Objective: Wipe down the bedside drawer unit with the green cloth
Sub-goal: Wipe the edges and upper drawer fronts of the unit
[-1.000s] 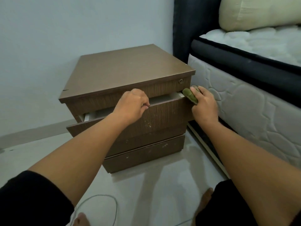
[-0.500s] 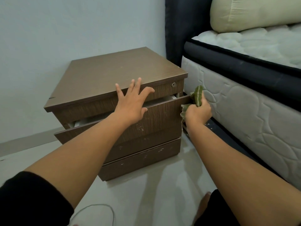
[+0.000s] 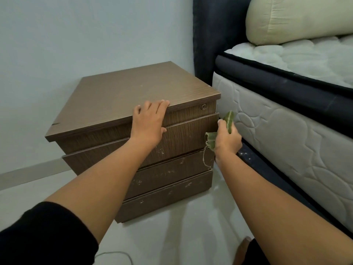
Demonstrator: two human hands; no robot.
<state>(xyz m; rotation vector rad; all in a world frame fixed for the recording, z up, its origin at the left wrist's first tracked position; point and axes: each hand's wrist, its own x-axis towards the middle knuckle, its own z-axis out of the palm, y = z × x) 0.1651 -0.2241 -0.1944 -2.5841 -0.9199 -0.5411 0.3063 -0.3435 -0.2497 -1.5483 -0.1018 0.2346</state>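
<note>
At the right front corner of the bedside drawer unit (image 3: 137, 96), the green cloth (image 3: 228, 121) sits bunched in the right hand (image 3: 227, 140), whose fingers curl round it. One fold sticks up above the knuckles and a frayed end with a loose thread hangs below, against the right edge of the top drawer (image 3: 181, 136). The cloth's long axis runs roughly up and down, along that vertical corner edge. It lies in the narrow gap between the unit's right side and the mattress (image 3: 286, 146), so the right hand is the nearer one by far; any stroke along the side panel looks tight.

The left hand (image 3: 150, 125) rests flat over the front edge of the top, fingers straight and reaching onto the top surface, palm against the top drawer front, apparently steadying the unit.

All three drawer fronts appear pushed in or nearly so; nothing inside them can be seen. Pale scuffs mark the lower drawers (image 3: 168, 188). A cream pillow (image 3: 296, 20) lies on the bed.
</note>
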